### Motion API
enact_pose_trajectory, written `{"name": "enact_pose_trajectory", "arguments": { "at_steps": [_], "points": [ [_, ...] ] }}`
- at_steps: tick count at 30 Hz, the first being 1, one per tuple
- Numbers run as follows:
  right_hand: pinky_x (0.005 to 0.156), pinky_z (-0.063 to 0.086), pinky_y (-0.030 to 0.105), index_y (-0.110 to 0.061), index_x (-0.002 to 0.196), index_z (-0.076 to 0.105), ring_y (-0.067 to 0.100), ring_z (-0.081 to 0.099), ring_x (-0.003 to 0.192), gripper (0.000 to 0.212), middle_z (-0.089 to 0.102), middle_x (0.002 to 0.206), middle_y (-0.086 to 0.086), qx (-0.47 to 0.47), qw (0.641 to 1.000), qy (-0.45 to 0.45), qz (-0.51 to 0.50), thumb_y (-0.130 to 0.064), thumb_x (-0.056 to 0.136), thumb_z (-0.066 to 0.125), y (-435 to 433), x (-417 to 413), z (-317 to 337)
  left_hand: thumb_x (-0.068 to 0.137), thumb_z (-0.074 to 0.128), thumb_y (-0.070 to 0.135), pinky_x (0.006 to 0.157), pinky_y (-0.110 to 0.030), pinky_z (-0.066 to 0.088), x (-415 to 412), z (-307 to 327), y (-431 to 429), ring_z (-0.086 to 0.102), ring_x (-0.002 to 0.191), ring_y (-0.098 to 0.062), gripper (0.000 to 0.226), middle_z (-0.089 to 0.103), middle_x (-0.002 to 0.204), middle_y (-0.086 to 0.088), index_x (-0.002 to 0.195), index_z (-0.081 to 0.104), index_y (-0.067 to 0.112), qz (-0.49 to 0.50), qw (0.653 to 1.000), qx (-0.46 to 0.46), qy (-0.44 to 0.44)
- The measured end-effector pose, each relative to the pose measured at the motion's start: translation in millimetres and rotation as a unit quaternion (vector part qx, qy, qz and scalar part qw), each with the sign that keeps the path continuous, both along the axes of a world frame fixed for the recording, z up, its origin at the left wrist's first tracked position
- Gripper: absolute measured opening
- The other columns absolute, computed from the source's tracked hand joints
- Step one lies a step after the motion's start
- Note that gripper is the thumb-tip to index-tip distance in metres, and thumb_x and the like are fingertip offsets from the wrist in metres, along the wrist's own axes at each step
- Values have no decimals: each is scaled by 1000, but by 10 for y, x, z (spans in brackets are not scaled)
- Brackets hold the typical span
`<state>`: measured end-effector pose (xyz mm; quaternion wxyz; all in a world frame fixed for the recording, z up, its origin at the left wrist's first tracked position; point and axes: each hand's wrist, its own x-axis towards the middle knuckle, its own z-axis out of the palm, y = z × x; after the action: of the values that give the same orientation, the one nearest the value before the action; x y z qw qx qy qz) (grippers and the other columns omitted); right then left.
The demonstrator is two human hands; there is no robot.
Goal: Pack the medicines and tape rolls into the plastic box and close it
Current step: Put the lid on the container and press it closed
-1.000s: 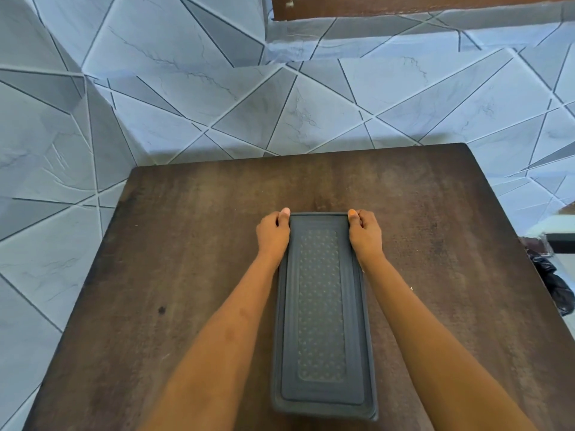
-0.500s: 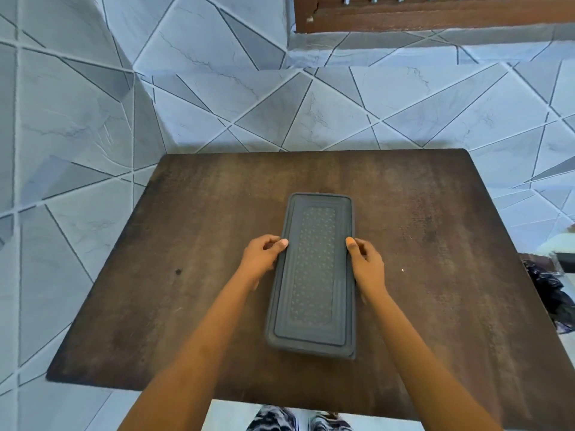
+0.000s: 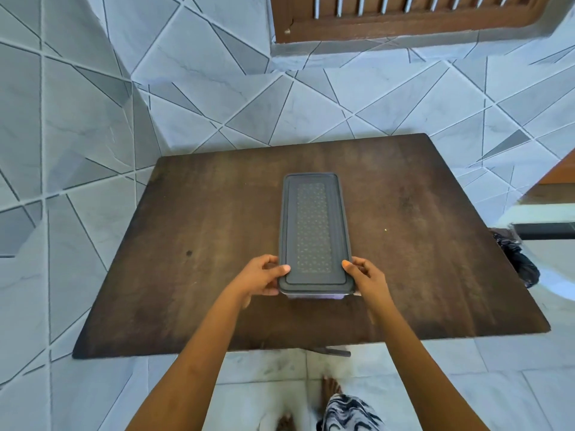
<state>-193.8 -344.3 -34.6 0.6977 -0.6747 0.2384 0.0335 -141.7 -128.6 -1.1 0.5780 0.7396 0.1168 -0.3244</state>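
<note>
A long plastic box with a dark grey dotted lid [image 3: 313,225] lies lengthwise on the dark wooden table [image 3: 193,269]. The lid covers the box fully, so whatever is inside is hidden. My left hand [image 3: 263,276] grips the near left corner, thumb on the lid. At the near right corner my right hand [image 3: 365,275] holds the box the same way. A thin strip of the clear box wall shows under the lid's near edge.
The table stands against a grey tiled wall [image 3: 217,98] with a brown wooden window frame [image 3: 404,23] above. A black bag [image 3: 516,259] lies on the floor at the right. My bare feet show below the table's near edge.
My hands have slid along the lid's sides from its far corners through the middle to its near corners. The camera has pulled back and tilted up, showing more table and floor.
</note>
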Motion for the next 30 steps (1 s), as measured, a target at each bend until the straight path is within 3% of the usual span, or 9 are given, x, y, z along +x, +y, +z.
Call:
{"name": "enact_pose_trajectory", "arguments": {
  "at_steps": [2,5,7,11,18,23,26,28,30],
  "points": [
    [71,51,26,-6,119,55,20,59,93,33,63,108,10,1,1000,9,27,-18,89,59,-5,-114,-44,88,62,12,82,-32,56,-81,27,28,58,103,-23,54,55,108,0,136,39,10,-17,999,-22,18],
    [92,52,36,-10,129,51,23,59,110,46,61,123,7,4,999,17,51,-20,86,63,-11,-214,-92,84,65,4,90,-32,51,-85,49,34,54,107,-20,68,48,125,-1,143,31,8,-54,998,-20,15],
    [101,46,40,-13,132,48,23,55,117,51,58,128,5,3,998,13,60,-21,85,64,-12,-243,-88,82,67,2,89,-30,53,-58,32,40,55,107,-20,67,49,132,-7,141,34,7,-83,997,-7,1],
    [96,45,32,-10,132,47,20,53,116,47,55,124,3,-45,996,-22,72,-16,87,61,-11,-257,-60,81,69,5,73,-21,59,-47,-68,63,59,104,-21,58,56,123,-10,133,43,7,-98,994,1,-40],
    [105,44,45,-14,135,45,21,54,120,51,55,133,8,-90,992,-37,85,-26,87,60,-2,-11,-30,80,71,5,67,-16,59,69,-191,52,61,100,-20,55,60,122,-15,131,50,7,-20,993,-17,-114],
    [106,44,44,-11,139,38,22,52,123,58,52,137,8,-101,991,-49,71,-22,87,61,81,523,126,81,69,1,90,-38,54,507,-194,-45,53,122,-32,69,49,135,-24,142,37,6,81,986,5,-147],
    [104,42,28,-7,138,39,20,53,122,57,53,137,11,-125,988,-50,72,-20,88,61,104,908,163,83,67,0,94,-43,52,802,-153,-102,50,124,-34,66,47,136,-28,141,38,3,117,981,14,-154],
    [91,41,12,-6,136,42,12,55,110,52,57,131,11,-141,985,-55,80,-16,88,60,100,1171,191,84,65,-2,92,-40,53,1014,-137,-135,51,122,-34,63,47,136,-29,141,38,0,144,977,13,-159],
    [92,42,16,-8,136,43,10,54,105,51,59,129,11,-142,984,-60,89,-15,88,61,104,1374,221,84,64,-2,83,-33,56,1188,-132,-148,55,111,-29,61,49,133,-30,140,39,-1,154,974,18,-164]
  ]
}}
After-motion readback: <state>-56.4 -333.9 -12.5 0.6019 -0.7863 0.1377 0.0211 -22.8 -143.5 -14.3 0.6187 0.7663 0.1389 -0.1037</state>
